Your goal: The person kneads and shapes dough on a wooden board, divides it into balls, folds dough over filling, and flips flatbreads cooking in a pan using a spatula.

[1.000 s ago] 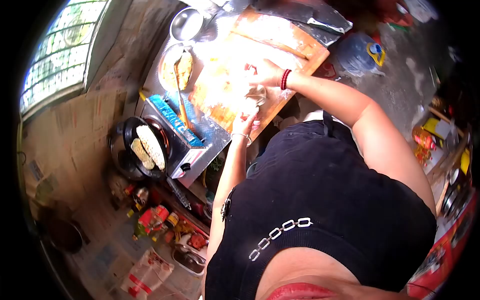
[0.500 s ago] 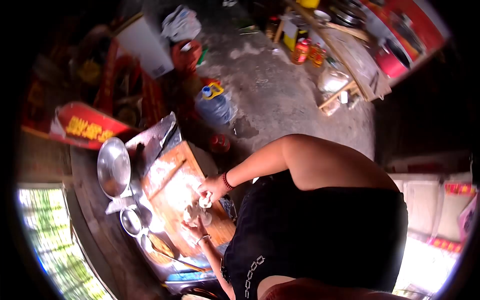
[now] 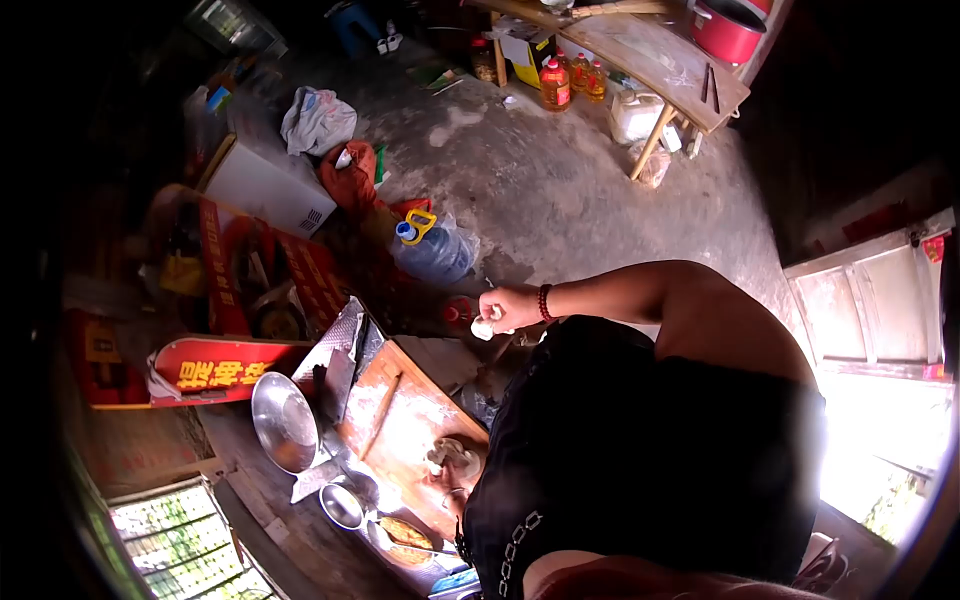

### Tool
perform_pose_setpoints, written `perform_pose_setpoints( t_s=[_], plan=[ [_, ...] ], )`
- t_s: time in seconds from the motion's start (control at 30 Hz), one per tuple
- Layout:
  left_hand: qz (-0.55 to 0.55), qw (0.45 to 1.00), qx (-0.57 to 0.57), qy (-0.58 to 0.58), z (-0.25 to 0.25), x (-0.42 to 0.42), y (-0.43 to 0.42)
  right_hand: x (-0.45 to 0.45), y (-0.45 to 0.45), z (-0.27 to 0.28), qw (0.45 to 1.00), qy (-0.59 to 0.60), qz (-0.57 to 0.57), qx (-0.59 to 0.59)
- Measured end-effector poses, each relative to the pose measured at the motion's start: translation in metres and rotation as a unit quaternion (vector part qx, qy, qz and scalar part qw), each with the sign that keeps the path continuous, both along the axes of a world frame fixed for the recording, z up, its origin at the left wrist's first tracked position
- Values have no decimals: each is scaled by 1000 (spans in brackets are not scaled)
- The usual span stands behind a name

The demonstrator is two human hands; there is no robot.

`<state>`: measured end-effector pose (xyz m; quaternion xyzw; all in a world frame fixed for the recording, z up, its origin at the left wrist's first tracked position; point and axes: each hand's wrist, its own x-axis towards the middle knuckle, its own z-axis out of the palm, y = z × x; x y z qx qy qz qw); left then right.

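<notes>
A small piece of white dough (image 3: 484, 328) is pinched in my right hand (image 3: 513, 304), which wears a dark red bead bracelet. This hand is held in the air past the edge of the wooden board (image 3: 405, 485). A larger lump of pale dough (image 3: 452, 456) lies on the floured board. My left hand (image 3: 447, 487) is at that lump with its fingers against it; strong light and my body partly hide the grip. A wooden rolling pin (image 3: 379, 418) rests on the board's far side.
Beyond the board stand a large metal basin (image 3: 285, 422) and a smaller metal bowl (image 3: 342, 506). Flat browned bread (image 3: 405, 533) lies near the bowl. On the floor is a water jug (image 3: 435, 250). Oil bottles (image 3: 555, 85) stand beside a low wooden table (image 3: 640, 50).
My right hand has lifted away from the board with the small dough piece, moving apart from my left hand. My left hand stays at the larger lump. The camera view has shifted.
</notes>
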<state>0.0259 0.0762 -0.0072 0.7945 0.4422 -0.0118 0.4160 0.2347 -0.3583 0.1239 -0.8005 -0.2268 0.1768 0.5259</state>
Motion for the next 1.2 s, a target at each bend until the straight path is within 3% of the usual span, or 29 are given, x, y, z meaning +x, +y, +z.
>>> perform_pose_setpoints(
  t_s=[0.37, 0.4, 0.6, 0.87, 0.97, 1.03, 1.07, 1.13, 1.2],
  plan=[
    [79, 982, -168, -28, 8, 30, 2, 31, -8, 7, 996, 11, -73, 42],
    [85, 980, -178, -31, 9, 31, 2, 34, -5, 3, 996, -33, -73, 40],
    [124, 964, -229, -52, 8, 34, 0, 38, 10, 16, 998, 51, -36, 13],
    [189, 925, -313, -103, -3, 28, 3, 44, 49, 43, 998, -43, 38, 35],
    [249, 856, -420, -169, -23, 1, 16, 54, 81, 35, 982, -103, 94, 123],
    [296, 751, -543, -233, -43, -29, 20, 60, 109, 41, 966, -140, 136, 168],
    [317, 697, -587, -263, -47, -34, 15, 58, 119, 60, 971, -100, 159, 151],
    [367, 670, -568, -305, -48, -53, -1, 59, 138, 100, 968, -32, 199, 149],
    [422, 757, -406, -289, -6, -55, -33, 57, 156, 133, 943, 25, 239, 231]
  ],
)
